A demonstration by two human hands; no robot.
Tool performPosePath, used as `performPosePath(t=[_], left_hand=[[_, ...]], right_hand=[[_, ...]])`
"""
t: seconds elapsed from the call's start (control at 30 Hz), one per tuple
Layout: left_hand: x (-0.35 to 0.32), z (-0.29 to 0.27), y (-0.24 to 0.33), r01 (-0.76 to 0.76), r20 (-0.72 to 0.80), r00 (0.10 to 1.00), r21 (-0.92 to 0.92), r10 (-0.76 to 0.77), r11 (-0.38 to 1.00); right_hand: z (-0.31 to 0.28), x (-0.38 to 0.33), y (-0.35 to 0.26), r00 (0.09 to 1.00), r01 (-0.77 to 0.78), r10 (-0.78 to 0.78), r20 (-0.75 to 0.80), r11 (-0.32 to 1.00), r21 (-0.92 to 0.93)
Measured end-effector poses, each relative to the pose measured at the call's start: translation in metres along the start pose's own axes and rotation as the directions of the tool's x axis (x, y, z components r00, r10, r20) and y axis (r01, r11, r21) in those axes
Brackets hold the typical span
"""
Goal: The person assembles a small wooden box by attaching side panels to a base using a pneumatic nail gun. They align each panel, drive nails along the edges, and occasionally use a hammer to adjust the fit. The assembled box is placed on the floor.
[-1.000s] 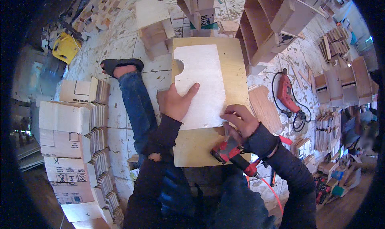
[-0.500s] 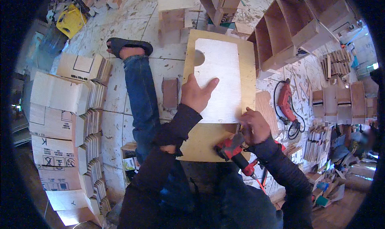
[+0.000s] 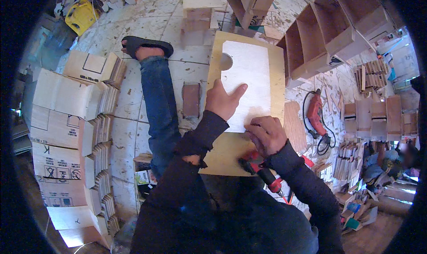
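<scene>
A white rectangular panel [image 3: 250,82] with a round notch in its left side lies on a larger yellowish board [image 3: 222,158] in front of me. My left hand [image 3: 223,101] rests on the panel's left edge, thumb and index finger spread apart. At the panel's lower right edge, the fingers of my right hand [image 3: 268,135] are bent and drawn together; whatever they may hold is too small or hidden to name. A red and black cordless drill [image 3: 267,176] lies at the board's near edge, just below my right wrist, partly covered by the hand.
Stacked wooden panels [image 3: 58,129] line the left. An open wooden shelf unit [image 3: 318,36] stands at the far right, with a corded red power tool [image 3: 315,114] on the tiled floor below it. A brick-like block [image 3: 191,100] lies beside my leg. A yellow container [image 3: 81,16] sits far left.
My right hand has moved left from beside the panel's lower right corner onto its lower edge, its fingers drawing together. My left hand stays on the panel. The whole view has shifted slightly.
</scene>
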State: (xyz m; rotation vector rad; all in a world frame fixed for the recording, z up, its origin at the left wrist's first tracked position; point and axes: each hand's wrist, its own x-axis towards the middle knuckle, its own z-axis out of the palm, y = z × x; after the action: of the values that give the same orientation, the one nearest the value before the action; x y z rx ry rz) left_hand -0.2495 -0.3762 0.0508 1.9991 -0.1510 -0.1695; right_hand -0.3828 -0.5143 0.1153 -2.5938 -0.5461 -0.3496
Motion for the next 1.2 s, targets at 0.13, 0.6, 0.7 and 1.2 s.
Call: performPosePath(t=[0.13, 0.6, 0.7, 1.2], left_hand=[[-0.002, -0.009, 0.012, 0.003, 0.007, 1.000, 0.015, -0.003, 1.000], [-0.009, -0.008, 0.028, 0.004, -0.079, 0.997, 0.253, 0.017, 0.967], [-0.021, 0.013, 0.059, 0.043, -0.122, 0.992, 0.439, 0.012, 0.898], [0.043, -0.020, 0.067, -0.907, 0.841, 0.375, 0.419, 0.389, -0.031]], right_hand=[[0.002, 0.009, 0.008, 0.999, -0.011, 0.007, 0.032, 0.990, 0.138], [-0.063, -0.021, 0.029, 0.877, -0.473, 0.267, -0.399, 0.622, -0.624], [-0.060, -0.069, 0.036, 0.730, -0.683, 0.584, -0.356, 0.605, -0.409], [-0.028, -0.197, 0.074, 0.403, -0.913, 0.913, -0.060, 0.396, -0.104]])
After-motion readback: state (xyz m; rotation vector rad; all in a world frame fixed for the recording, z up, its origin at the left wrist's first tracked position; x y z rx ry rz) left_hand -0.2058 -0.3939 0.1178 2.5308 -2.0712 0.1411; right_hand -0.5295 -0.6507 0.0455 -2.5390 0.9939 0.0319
